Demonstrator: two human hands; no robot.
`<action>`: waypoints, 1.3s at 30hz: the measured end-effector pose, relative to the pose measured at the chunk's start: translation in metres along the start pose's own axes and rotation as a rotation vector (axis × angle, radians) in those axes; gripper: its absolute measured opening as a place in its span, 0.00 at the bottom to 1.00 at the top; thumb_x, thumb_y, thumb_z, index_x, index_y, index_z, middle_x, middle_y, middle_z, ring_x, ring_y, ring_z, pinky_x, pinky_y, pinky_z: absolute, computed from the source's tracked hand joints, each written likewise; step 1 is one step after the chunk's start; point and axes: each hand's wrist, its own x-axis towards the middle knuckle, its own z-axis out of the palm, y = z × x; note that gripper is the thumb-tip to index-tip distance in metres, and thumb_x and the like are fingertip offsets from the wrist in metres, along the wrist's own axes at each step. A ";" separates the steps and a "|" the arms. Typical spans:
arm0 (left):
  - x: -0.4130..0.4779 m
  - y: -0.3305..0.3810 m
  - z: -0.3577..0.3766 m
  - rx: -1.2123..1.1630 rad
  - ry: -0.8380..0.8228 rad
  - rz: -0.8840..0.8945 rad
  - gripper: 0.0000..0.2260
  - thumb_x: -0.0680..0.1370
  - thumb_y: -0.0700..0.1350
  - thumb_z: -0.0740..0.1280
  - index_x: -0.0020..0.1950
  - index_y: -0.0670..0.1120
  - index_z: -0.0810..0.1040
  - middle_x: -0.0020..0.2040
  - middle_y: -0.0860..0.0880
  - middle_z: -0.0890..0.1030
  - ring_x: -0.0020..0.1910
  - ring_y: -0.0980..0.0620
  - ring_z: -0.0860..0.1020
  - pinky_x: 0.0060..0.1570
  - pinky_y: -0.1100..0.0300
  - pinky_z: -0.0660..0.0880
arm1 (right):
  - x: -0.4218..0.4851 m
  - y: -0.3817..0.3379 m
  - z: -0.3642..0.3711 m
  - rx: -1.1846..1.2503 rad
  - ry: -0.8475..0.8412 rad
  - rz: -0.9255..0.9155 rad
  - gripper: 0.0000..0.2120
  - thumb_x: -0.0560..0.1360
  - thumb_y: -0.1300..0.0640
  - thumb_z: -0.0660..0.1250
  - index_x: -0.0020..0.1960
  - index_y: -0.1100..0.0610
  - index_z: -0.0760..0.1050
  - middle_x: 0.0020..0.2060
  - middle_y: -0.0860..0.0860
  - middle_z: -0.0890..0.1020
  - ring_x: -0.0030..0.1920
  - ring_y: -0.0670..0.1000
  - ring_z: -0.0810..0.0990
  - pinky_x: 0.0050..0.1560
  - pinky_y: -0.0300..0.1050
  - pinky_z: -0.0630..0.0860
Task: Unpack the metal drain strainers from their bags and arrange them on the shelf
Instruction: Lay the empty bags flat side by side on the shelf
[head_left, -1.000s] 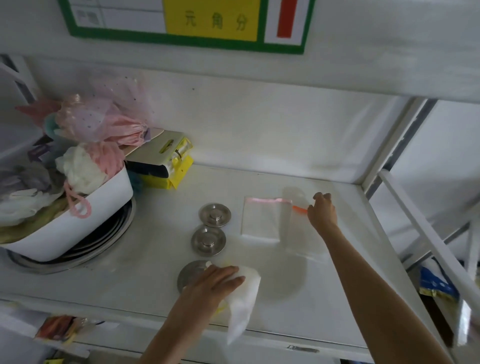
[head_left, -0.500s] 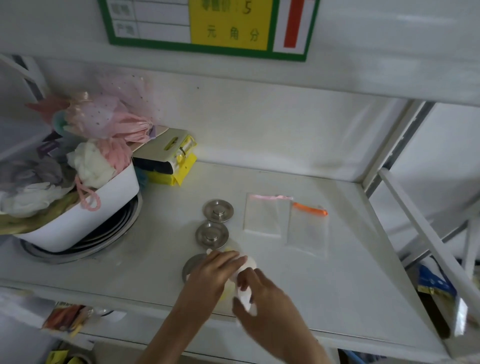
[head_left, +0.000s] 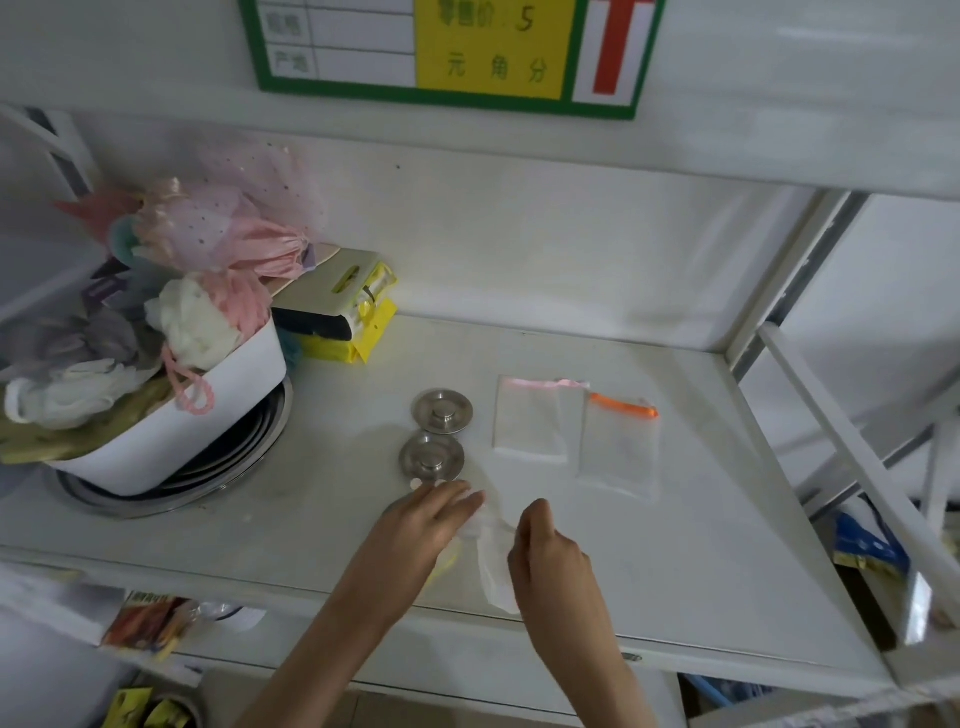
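Left hand (head_left: 426, 525): palm down near the shelf's front edge, fingers stretched flat and pressing on a white bag (head_left: 493, 551); whatever lies under the palm is hidden, so a third strainer there is only a guess.
Right hand (head_left: 545, 551): just beside the left, fingertips pinched on the same white bag's upper right edge.
White bag: crumpled between the two hands, its lower end hanging toward the front edge.
Near strainer (head_left: 431, 458): round metal disc with a raised knob, flat on the shelf, just beyond the left fingertips.
Far strainer (head_left: 442, 411): same kind, directly behind the near one, rims almost touching.
Pink-topped bag (head_left: 530, 426): lying flat to the right of the strainers.
Orange-topped bag (head_left: 618, 447): flat, just beside the pink-topped one, toward the shelf's right edge.
Shelf (head_left: 701, 519): white surface carrying all of this.
White tub (head_left: 171, 431): at the left edge, heaped with pastel mesh items, sitting on stacked metal pans.
Yellow packs (head_left: 353, 312): back left, against the rear wall.
Price tag (head_left: 452, 52): green-framed, on the board above.
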 end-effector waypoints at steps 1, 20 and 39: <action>0.001 -0.001 -0.003 0.009 -0.008 0.003 0.33 0.53 0.30 0.76 0.57 0.46 0.79 0.54 0.48 0.81 0.46 0.50 0.81 0.40 0.63 0.79 | 0.003 0.001 0.000 -0.016 0.002 0.018 0.06 0.78 0.63 0.52 0.43 0.56 0.57 0.28 0.51 0.68 0.28 0.55 0.66 0.26 0.43 0.59; -0.004 -0.006 -0.019 -0.079 -0.017 -0.030 0.26 0.55 0.29 0.74 0.47 0.48 0.79 0.56 0.55 0.69 0.54 0.58 0.71 0.29 0.62 0.78 | 0.048 0.051 0.031 -0.069 -0.090 0.614 0.09 0.74 0.67 0.55 0.54 0.64 0.66 0.53 0.60 0.80 0.55 0.60 0.78 0.48 0.45 0.72; 0.030 0.042 -0.011 -0.282 -0.014 -0.025 0.14 0.70 0.34 0.66 0.53 0.46 0.71 0.44 0.48 0.79 0.38 0.49 0.76 0.33 0.67 0.62 | 0.011 0.011 -0.017 0.164 0.007 -0.052 0.06 0.74 0.60 0.65 0.50 0.54 0.73 0.35 0.44 0.75 0.33 0.45 0.73 0.37 0.41 0.72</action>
